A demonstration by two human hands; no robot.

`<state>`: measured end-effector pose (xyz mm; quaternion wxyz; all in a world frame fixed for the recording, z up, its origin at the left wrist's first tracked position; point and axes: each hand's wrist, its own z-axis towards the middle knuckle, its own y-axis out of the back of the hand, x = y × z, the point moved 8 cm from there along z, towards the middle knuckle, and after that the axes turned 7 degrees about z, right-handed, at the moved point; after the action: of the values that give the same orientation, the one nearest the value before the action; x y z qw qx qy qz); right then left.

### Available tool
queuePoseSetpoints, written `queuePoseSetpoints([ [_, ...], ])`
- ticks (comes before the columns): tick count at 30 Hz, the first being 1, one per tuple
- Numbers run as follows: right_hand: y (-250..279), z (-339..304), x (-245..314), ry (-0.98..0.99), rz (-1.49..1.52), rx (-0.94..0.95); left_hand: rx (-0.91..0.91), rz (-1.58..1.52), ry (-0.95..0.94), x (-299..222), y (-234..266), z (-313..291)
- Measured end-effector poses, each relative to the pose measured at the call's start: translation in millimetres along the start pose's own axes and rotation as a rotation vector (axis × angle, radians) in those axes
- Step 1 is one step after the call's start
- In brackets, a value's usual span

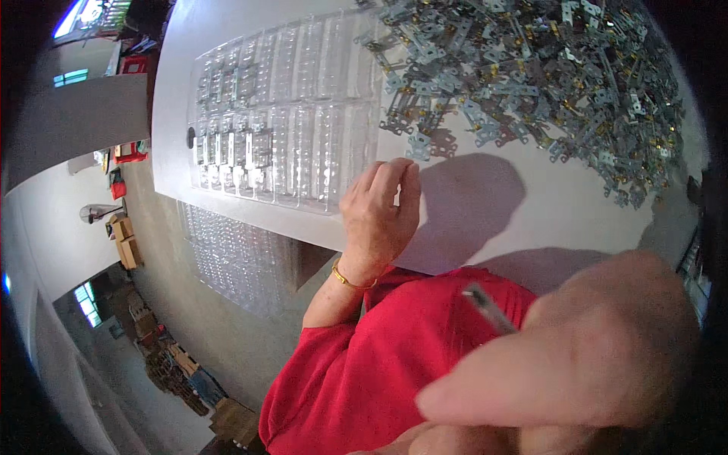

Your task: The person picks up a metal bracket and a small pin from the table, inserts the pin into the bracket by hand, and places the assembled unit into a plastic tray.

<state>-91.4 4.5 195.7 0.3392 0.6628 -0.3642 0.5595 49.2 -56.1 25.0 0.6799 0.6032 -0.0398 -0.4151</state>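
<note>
My left hand, with a gold bracelet at the wrist, rests on the white table at the edge of the pile of metal parts. Its fingers are curled together, and whatever they may hold is hidden. Very near the camera, at the lower right, my right hand is raised and blurred. Between its fingers sticks out a small flat metal piece. A clear plastic tray with ridged slots lies left of my left hand. Several metal parts sit in its left-hand slots.
A large heap of small metal brackets, some with brass-coloured bits, covers the far right of the white table. Clear trays are stacked lower, beside the table. Cardboard boxes and a fan stand across the floor.
</note>
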Motion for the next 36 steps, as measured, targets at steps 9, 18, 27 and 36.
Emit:
queuePoseSetpoints([
  [9,4.4,-33.4,-14.6,0.015,-0.218,-0.111,-0.082,0.079,0.069,6.4,-8.4,14.0],
  [18,1.0,-50.1,-19.1,0.067,-0.359,-0.309,0.070,0.150,0.122,11.5,-26.3,22.9],
  [27,-13.7,-35.4,-36.6,0.237,-0.453,-0.440,0.085,-0.097,0.282,17.4,-46.5,13.7],
  [36,-9.3,-30.6,-154.0,-0.162,0.251,-0.454,0.176,0.176,0.126,6.6,-23.7,33.5],
])
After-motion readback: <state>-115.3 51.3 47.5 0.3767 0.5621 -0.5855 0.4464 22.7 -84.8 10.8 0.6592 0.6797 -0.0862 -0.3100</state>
